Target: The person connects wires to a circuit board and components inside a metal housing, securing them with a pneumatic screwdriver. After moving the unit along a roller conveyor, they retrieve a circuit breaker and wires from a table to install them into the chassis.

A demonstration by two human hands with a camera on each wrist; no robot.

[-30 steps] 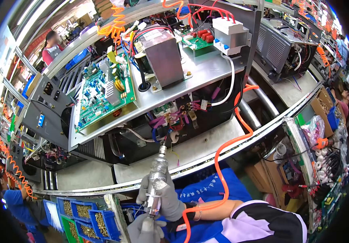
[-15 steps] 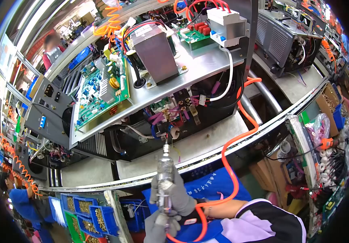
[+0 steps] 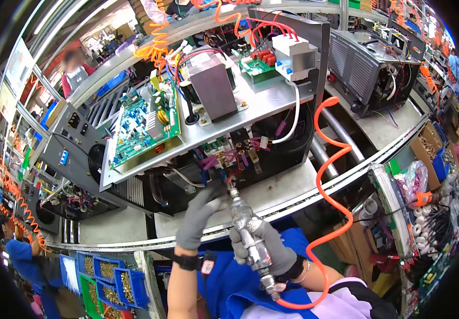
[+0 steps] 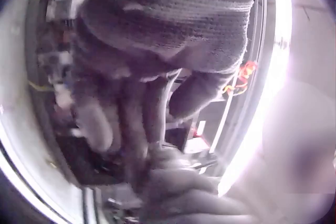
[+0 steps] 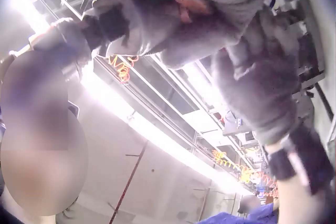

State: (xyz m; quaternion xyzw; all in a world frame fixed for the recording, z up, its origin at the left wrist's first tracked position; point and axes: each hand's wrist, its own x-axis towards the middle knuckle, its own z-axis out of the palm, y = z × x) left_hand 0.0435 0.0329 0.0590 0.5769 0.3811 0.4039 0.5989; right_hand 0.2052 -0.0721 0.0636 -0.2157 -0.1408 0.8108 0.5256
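Note:
My gloved right hand (image 3: 274,247) grips a silver air screwdriver (image 3: 241,211) round its body. Its bit points up into the lower front of a dark metal machine (image 3: 288,125), by purple-sleeved wires (image 3: 220,161). An orange air hose (image 3: 341,199) runs from the driver's rear end. Beside the bit, my gloved left hand (image 3: 197,219) reaches toward the same wiring with fingers extended. In the left wrist view, the fingers (image 4: 94,124) point down, loosely bent, with the thumb apart. The right wrist view shows the left hand (image 5: 262,77) near the gripping right hand (image 5: 184,24).
Above the wiring, a metal shelf carries a green circuit board (image 3: 144,125) and a grey transformer (image 3: 211,87). Blue bins (image 3: 131,287) of brass-coloured fasteners stand lower left. Another machine (image 3: 370,69) sits at right on the roller line. A person (image 3: 75,74) stands behind.
My left hand has left the driver's rear end and moved up and forward beside the bit. The driver now slants up to the left, held by the right hand alone.

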